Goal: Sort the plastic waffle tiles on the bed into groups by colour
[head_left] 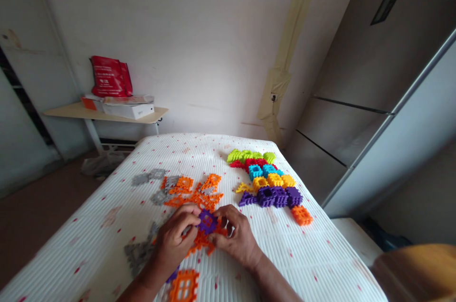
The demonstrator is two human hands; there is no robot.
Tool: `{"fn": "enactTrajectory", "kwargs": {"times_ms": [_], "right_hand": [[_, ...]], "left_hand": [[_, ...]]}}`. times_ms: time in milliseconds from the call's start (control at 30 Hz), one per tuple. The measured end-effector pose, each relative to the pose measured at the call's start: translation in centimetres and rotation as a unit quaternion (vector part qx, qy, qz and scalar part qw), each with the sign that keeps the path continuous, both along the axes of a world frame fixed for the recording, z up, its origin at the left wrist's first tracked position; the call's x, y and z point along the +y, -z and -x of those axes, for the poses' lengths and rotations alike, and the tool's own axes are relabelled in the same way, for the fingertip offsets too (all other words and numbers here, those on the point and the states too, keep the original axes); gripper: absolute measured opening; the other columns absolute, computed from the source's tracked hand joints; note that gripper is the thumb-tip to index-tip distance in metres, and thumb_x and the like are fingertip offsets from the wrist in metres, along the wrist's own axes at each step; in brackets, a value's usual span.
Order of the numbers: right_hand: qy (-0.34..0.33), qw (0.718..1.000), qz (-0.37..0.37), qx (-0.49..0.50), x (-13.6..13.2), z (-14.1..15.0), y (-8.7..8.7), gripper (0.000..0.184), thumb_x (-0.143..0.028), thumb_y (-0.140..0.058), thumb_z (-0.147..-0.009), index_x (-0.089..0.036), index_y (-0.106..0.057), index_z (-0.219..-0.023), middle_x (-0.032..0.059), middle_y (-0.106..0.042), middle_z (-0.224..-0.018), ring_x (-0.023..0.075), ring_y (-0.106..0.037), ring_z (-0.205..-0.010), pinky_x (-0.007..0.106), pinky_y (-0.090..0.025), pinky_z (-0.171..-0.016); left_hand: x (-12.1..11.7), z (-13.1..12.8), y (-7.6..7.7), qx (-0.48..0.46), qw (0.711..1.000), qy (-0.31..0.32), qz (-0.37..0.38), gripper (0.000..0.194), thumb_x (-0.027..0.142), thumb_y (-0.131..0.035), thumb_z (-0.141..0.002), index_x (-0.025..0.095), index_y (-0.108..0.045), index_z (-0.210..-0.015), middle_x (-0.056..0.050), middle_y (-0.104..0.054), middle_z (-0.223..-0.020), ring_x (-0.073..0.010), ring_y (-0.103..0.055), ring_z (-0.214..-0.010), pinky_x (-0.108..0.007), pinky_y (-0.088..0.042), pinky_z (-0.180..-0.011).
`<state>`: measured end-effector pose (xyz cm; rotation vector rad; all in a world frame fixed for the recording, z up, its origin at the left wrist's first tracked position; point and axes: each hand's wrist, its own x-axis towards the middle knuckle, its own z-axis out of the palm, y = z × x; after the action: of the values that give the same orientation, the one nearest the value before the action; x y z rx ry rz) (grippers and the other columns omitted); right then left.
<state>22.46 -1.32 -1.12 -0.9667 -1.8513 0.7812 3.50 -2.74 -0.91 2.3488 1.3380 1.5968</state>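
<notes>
Between my two hands is a purple plastic building tile (207,221) with notched edges and a windowed middle. My left hand (181,231) pinches its left edge. On the opposite edge, the thumb and fingers of my right hand (235,234) close around it. Loose orange tiles (199,197) lie just beyond and below the hands, partly hidden by them. Grey tiles (137,254) lie beside my left wrist. Nearer to me, an orange window tile (184,286) rests flat, with a bit of purple showing next to my left forearm.
Sorted stacks run along the right side: green (245,155), red (254,163), blue (262,170), yellow (274,180), purple (272,196) and orange (301,215). A fridge (342,79) stands at the right. A side table (71,110) with a red bag (111,76) is at the back left.
</notes>
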Motion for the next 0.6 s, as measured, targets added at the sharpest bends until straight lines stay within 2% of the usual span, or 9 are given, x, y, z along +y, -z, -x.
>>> {"fn": "enactTrajectory", "kwargs": {"times_ms": [133, 200, 267, 333, 433, 500, 600], "right_hand": [[0.016, 1.000, -0.009, -0.022, -0.1, -0.1, -0.2, 0.031, -0.029, -0.068, -0.067, -0.020, -0.062, -0.097, 0.0013, -0.062, -0.088, 0.0129, -0.058, -0.072, 0.021, -0.047, -0.059], [0.035, 0.997, -0.048, -0.039, 0.2, -0.8, -0.5, 0.029, -0.030, -0.066, -0.072, -0.020, -0.062, -0.099, 0.0019, -0.063, -0.090, 0.0131, -0.058, -0.073, 0.022, -0.048, -0.061], [0.098, 0.987, -0.111, -0.061, 0.9, -2.4, -1.0, 0.025, -0.031, -0.062, -0.078, -0.020, -0.061, -0.100, 0.0042, -0.064, -0.096, 0.0148, -0.060, -0.081, 0.024, -0.049, -0.067], [0.207, 0.958, -0.173, -0.097, 1.8, -4.9, -1.4, 0.022, -0.032, -0.059, -0.083, -0.019, -0.062, -0.100, 0.0073, -0.064, -0.102, 0.0175, -0.059, -0.092, 0.027, -0.048, -0.077], [0.374, 0.884, -0.202, -0.194, 3.0, -9.3, -1.6, 0.024, -0.035, -0.056, -0.085, -0.017, -0.063, -0.099, 0.0093, -0.066, -0.099, 0.0214, -0.058, -0.095, 0.033, -0.045, -0.082], [0.427, 0.849, -0.175, -0.258, 3.6, -11.9, -1.6, 0.026, -0.037, -0.057, -0.084, -0.017, -0.065, -0.098, 0.0090, -0.066, -0.098, 0.0226, -0.058, -0.093, 0.032, -0.045, -0.079], [0.471, 0.816, -0.109, -0.317, 3.8, -14.1, -1.6, 0.025, -0.037, -0.058, -0.084, -0.018, -0.065, -0.098, 0.0072, -0.066, -0.099, 0.0224, -0.058, -0.093, 0.028, -0.042, -0.073]], "left_hand": [[0.1, 0.0, 0.4, 0.009, 1.000, -0.002, -0.001, 0.017, 0.009, -0.049, -0.079, 0.024, -0.057, -0.078, -0.003, -0.067, -0.090, -0.0161, -0.065, -0.090, -0.026, -0.051, -0.081], [0.4, 0.2, 0.7, 0.005, 1.000, -0.012, 0.002, 0.016, 0.012, -0.052, -0.079, 0.024, -0.060, -0.087, -0.004, -0.067, -0.095, -0.0164, -0.065, -0.089, -0.026, -0.051, -0.080], [0.6, 0.5, 0.8, -0.009, 1.000, -0.027, 0.008, 0.018, 0.016, -0.054, -0.079, 0.024, -0.061, -0.094, -0.004, -0.066, -0.098, -0.0167, -0.065, -0.088, -0.026, -0.052, -0.079], [0.8, 0.9, 0.7, -0.026, 0.999, -0.042, 0.015, 0.015, 0.021, -0.054, -0.080, 0.025, -0.061, -0.093, -0.004, -0.067, -0.096, -0.0172, -0.065, -0.087, -0.027, -0.052, -0.080], [1.0, 1.3, 0.3, -0.038, 0.998, -0.053, 0.007, 0.010, 0.025, -0.054, -0.081, 0.025, -0.062, -0.086, -0.003, -0.067, -0.091, -0.0178, -0.064, -0.087, -0.028, -0.051, -0.083], [1.0, 1.5, 0.1, -0.038, 0.998, -0.052, -0.013, 0.009, 0.026, -0.055, -0.080, 0.024, -0.063, -0.085, -0.002, -0.067, -0.090, -0.0167, -0.065, -0.085, -0.026, -0.051, -0.082], [1.2, 1.6, 0.4, -0.030, 0.998, -0.053, -0.028, 0.009, 0.024, -0.056, -0.081, 0.024, -0.062, -0.086, -0.001, -0.067, -0.090, -0.0149, -0.065, -0.085, -0.023, -0.050, -0.081]]}}
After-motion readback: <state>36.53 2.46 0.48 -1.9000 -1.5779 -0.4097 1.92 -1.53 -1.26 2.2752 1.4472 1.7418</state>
